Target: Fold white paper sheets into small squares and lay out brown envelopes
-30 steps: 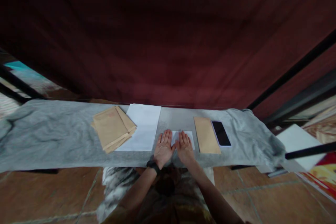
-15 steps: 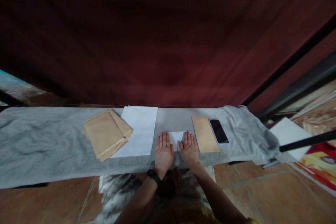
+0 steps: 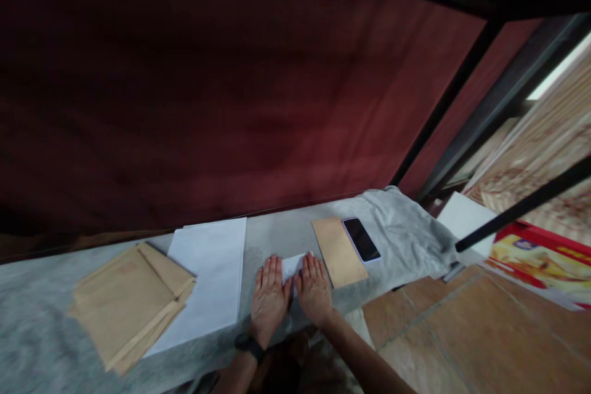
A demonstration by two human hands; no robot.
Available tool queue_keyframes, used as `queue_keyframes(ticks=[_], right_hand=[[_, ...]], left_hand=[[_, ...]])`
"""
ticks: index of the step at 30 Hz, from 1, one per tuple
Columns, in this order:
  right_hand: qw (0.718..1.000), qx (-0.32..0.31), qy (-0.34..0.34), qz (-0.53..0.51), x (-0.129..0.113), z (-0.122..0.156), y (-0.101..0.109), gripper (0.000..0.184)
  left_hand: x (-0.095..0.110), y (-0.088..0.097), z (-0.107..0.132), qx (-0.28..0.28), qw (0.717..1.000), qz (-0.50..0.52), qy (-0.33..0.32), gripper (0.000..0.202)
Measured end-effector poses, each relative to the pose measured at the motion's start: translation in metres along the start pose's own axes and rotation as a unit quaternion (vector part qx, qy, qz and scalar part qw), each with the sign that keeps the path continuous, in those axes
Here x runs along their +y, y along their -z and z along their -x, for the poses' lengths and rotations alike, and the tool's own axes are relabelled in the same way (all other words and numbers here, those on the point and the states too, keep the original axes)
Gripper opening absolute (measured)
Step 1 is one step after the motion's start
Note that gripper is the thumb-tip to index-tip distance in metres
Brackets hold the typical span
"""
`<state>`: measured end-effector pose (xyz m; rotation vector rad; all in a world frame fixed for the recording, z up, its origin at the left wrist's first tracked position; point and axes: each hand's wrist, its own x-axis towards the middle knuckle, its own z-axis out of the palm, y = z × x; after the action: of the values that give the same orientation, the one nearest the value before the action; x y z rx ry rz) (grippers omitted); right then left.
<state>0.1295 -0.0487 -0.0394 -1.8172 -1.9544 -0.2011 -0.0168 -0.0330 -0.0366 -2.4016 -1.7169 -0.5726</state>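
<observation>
A small folded piece of white paper (image 3: pixel 290 266) lies on the grey cloth, partly covered by my hands. My left hand (image 3: pixel 269 295) rests flat on its left side, fingers stretched out and pointing away from me. Flat on its right side is my right hand (image 3: pixel 314 289), fingers also extended. The two thumbs nearly meet over the paper. Just right of my right hand lies a brown envelope (image 3: pixel 339 252), with a phone (image 3: pixel 362 239) in a pale purple case beside it. To the left is a stack of white sheets (image 3: pixel 210 277).
Several brown envelopes (image 3: pixel 129 301) are piled at the left, overlapping the white sheets. The grey cloth (image 3: pixel 397 240) covers a narrow table. A dark red curtain (image 3: pixel 231 104) hangs behind it. Black metal bars (image 3: pixel 443 104) and a red-and-yellow box (image 3: pixel 545 265) stand at the right.
The view has turned to the right and tilted, so the table now slants. My hands stay flat on the paper, with the thumbs closer together.
</observation>
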Motion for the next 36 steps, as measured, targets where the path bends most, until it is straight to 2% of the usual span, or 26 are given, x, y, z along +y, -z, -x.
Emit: queue_keyframes(ticks=[3, 6, 9, 14, 22, 30, 33, 36], right_hand=[[0.998, -0.036, 0.031, -0.029, -0.008, -0.005, 0.005, 0.052], [0.998, -0.043, 0.035, -0.028, -0.010, -0.005, 0.007, 0.054], [0.999, -0.040, 0.020, -0.002, -0.003, -0.001, 0.007, 0.057], [0.999, -0.021, 0.027, 0.017, 0.008, 0.003, 0.006, 0.062], [1.000, 0.005, 0.026, 0.010, 0.006, 0.003, 0.007, 0.061], [1.000, 0.002, 0.024, -0.006, 0.007, 0.002, 0.007, 0.060], [1.000, -0.007, 0.024, -0.008, 0.008, 0.007, 0.011, 0.060], [0.998, -0.024, 0.057, -0.015, 0.012, 0.019, 0.020, 0.057]], left_hand=[[0.001, 0.001, 0.000, -0.007, 1.000, -0.005, -0.005, 0.064], [0.002, 0.005, -0.001, -0.025, 1.000, -0.012, -0.006, 0.062], [0.002, 0.009, -0.001, -0.038, 0.999, -0.015, 0.005, 0.059], [-0.001, 0.014, 0.005, -0.035, 0.999, -0.015, 0.018, 0.064], [-0.007, 0.019, 0.027, -0.018, 1.000, -0.006, 0.023, 0.058], [0.005, 0.035, 0.062, -0.031, 0.998, -0.005, -0.058, 0.058], [0.005, 0.036, 0.065, -0.023, 0.998, -0.005, -0.054, 0.058], [0.004, 0.035, 0.061, -0.017, 0.998, 0.006, -0.053, 0.054]])
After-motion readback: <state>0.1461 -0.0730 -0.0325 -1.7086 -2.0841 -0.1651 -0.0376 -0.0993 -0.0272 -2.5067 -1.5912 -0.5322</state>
